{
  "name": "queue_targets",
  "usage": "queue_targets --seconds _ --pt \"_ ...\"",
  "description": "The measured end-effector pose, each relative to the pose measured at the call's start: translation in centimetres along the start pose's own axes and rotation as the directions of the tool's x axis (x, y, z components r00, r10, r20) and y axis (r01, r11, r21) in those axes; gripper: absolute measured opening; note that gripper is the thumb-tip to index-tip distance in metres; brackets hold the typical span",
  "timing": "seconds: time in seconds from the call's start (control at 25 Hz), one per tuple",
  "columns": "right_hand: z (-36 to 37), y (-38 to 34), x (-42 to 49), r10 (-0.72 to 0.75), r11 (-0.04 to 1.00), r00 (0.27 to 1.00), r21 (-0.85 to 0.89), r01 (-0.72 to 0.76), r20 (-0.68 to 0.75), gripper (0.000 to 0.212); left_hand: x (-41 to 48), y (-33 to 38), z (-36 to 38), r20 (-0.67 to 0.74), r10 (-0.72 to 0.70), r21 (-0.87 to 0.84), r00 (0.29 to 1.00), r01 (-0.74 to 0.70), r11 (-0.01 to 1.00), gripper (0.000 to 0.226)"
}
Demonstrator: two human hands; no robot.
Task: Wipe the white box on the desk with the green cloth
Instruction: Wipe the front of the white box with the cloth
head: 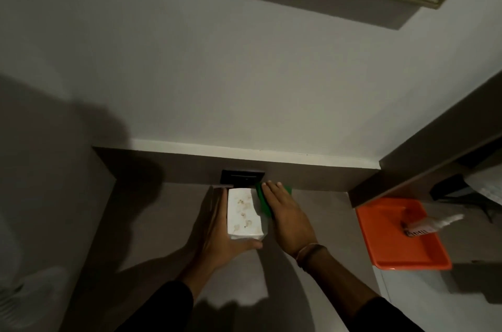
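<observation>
A white box [243,212] with faint brown marks on its top lies on the grey desk [152,225] near the back wall. My left hand [220,234] grips its left side, thumb curled around the near end. My right hand [288,214] lies flat on the green cloth [263,200], pressing it against the box's right side. Most of the cloth is hidden under the palm; green shows by the fingertips and along the box.
A dark socket plate [242,176] sits on the low back panel just behind the box. An orange tray [394,239] holding a small tube stands at the right on a white surface. A side panel closes the desk on the left.
</observation>
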State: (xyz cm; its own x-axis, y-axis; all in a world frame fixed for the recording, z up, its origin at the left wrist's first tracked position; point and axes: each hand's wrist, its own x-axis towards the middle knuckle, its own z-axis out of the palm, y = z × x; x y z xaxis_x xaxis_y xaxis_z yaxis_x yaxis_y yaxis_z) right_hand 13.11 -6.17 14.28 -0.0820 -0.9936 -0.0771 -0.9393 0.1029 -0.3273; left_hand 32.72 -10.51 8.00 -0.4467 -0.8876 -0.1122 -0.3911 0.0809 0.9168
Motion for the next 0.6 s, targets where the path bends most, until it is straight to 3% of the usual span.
queue_targets --seconds 0.12,0.24,0.48,0.6 --pt "0.6 -0.8 0.4 -0.018 0.989 0.997 -0.143 0.029 0.074 0.076 0.9 -1.1 1.3 0.046 -0.071 -0.169 0.996 0.078 0.983 0.143" --pt "0.7 -1.9 1.8 -0.017 0.976 0.995 -0.215 0.037 0.094 0.075 1.0 -1.9 2.2 0.029 -0.071 -0.22 0.997 0.076 0.973 0.145" --pt "0.4 -1.9 -3.2 -0.223 0.935 0.961 -0.244 0.258 0.161 0.085 0.7 -3.0 1.9 -0.07 0.04 -0.103 0.997 -0.047 0.994 0.127" --pt "-0.8 0.7 -4.8 -0.122 0.951 0.984 -0.268 0.153 0.13 0.088 1.0 -2.8 2.1 -0.053 0.052 -0.091 0.997 -0.057 0.994 0.122"
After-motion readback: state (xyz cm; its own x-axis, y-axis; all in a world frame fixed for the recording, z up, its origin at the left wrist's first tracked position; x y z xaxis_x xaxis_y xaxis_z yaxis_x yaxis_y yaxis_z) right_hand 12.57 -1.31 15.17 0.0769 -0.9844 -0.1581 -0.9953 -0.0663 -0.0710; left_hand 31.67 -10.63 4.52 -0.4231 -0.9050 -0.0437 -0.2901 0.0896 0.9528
